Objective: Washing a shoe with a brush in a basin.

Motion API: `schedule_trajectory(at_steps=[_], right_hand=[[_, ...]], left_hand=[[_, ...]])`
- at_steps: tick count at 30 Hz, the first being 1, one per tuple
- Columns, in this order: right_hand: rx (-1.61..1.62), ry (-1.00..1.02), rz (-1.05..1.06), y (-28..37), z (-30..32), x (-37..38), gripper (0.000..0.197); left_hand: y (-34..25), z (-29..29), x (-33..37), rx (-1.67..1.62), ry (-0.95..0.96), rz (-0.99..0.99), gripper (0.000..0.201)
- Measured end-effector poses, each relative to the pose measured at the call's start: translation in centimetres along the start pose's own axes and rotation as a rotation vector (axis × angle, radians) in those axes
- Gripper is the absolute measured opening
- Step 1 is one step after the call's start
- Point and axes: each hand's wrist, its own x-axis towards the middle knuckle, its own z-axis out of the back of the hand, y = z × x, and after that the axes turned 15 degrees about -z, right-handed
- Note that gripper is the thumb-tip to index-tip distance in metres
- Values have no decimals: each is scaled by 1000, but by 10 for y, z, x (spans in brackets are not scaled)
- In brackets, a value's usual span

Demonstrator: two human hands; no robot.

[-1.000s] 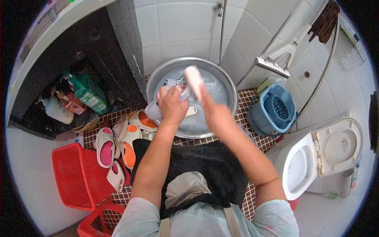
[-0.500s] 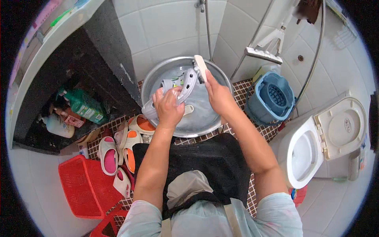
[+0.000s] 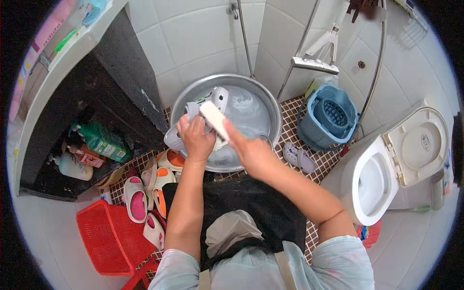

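My left hand is closed around a pale grey clog, holding it tilted over the metal basin. The clog's sole and part of its strap are covered by my hands. In my right hand is a scrub brush with a cream-coloured back. The brush lies over the clog's opening, right beside my left fingers, and its bristles are hidden beneath it. Cloudy, sudsy water fills the basin's bottom.
A matching-looking clog lies on the tiled floor right of the basin, near a blue mop bucket and a toilet. At left are several cream slippers, a red basket and bottles in a dark recess.
My right hand has brought the brush down and left, from beyond the clog's toe to its opening. The clog on the floor has come into sight from behind my right arm.
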Motion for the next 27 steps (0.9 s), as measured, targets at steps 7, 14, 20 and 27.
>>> schedule_trajectory(at_steps=[7, 14, 20, 27], right_hand=[[107, -81, -193, -15, 11, 28, 51], [211, -162, -292, -36, 14, 35, 44], [90, -29, -147, -1, 14, 1, 48], [614, 33, -248, -61, -8, 64, 45]], left_hand=[[4, -1, 4, -64, -23, -55, 34], [-11, -9, 4, -132, -44, -127, 32], [-5, 3, 3, -95, -52, -52, 33], [-5, -2, 0, -258, -62, -77, 34]])
